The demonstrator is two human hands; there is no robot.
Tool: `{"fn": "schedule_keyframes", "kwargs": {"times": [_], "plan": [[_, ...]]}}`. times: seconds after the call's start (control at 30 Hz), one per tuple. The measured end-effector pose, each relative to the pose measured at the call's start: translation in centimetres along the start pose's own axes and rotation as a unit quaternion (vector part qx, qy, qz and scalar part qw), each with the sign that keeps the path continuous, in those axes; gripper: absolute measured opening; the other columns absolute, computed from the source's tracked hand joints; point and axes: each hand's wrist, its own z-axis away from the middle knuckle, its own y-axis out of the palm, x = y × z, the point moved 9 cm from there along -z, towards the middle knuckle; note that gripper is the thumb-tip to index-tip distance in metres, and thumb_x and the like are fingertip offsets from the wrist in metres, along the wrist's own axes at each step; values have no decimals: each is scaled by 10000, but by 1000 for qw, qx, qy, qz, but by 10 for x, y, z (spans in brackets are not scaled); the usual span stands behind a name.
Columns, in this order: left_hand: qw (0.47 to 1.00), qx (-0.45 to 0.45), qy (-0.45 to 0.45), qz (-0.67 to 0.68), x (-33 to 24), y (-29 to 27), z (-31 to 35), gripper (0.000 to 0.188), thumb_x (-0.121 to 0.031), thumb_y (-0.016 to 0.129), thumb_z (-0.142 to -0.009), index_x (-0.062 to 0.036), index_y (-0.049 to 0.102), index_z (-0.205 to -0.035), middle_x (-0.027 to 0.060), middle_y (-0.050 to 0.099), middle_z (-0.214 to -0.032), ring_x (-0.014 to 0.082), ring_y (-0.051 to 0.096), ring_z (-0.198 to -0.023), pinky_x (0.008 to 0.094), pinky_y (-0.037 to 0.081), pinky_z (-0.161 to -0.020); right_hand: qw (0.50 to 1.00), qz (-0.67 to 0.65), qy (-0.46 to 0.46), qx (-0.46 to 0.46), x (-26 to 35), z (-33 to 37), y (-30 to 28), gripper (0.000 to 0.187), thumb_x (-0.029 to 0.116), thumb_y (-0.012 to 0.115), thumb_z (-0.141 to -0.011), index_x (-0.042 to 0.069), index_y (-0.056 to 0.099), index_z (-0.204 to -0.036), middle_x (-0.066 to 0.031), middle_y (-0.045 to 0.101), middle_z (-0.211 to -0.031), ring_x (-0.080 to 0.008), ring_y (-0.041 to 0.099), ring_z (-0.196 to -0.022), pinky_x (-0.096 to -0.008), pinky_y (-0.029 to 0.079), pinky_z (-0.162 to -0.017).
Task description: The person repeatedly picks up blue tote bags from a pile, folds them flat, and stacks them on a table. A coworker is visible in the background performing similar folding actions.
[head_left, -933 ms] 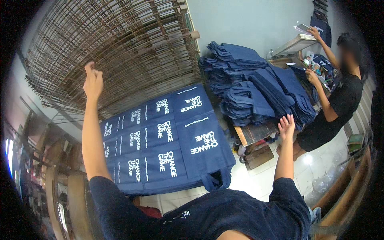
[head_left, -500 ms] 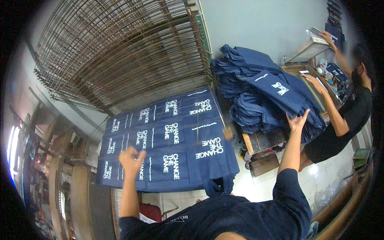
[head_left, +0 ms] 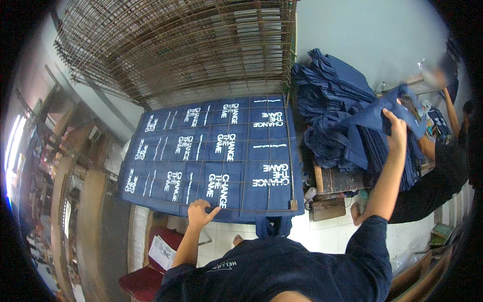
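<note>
Grip at the right hand (head_left: 397, 130) was closed on a navy fabric bag (head_left: 373, 118), which it held up above the bag pile (head_left: 344, 75). The left hand (head_left: 201, 214) was at the front rail of a wire rack tier (head_left: 293, 204); whether its fingers closed fully on the rail could not be told. The tier extended over white-printed navy bags (head_left: 257, 162) in rows. Upper wire tiers (head_left: 186, 48) stood behind. The pile rested on a wooden bench (head_left: 339, 184), a co-worker (head_left: 444, 176) beside it.
</note>
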Motion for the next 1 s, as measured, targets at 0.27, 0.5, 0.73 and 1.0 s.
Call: {"fn": "schedule_keyframes", "kwargs": {"times": [0.27,0.5,0.73,1.0], "plan": [[982,-79,46,166,-77,-67,-98,639,-349,773,-655,-54,522,-1163,137,554,-1103,305,530,-1042,389,417,-897,774,446,-173,416,106,60,154,519,47,732,-670,7,534,-1149,-88,599,-1069,-219,559,-1004,-325,428,-887],[865,81,122,479,-178,-58,-189,1112,-349,804,-640,-122,79,-1452,157,298,-1419,296,299,-1313,482,323,-1015,574,580,-189,547,134,114,233,461,113,715,-646,49,592,-1085,-126,616,-1059,-264,577,-1013,-346,440,-884],[771,131,102,615,-214,-117,-198,625,-365,597,-869,-13,373,-1335,132,501,-1251,219,448,-1181,347,329,-1011,668,519,-264,464,146,107,264,437,130,712,-655,59,614,-1075,-114,637,-998,-260,597,-970,-342,454,-867],[747,109,-8,655,-195,-166,-203,467,-352,366,-979,44,486,-1195,139,582,-1120,193,565,-1016,314,454,-884,803,482,-232,264,85,60,189,497,274,714,-744,37,551,-1149,-70,608,-908,-189,566,-857,-329,452,-773]]}}
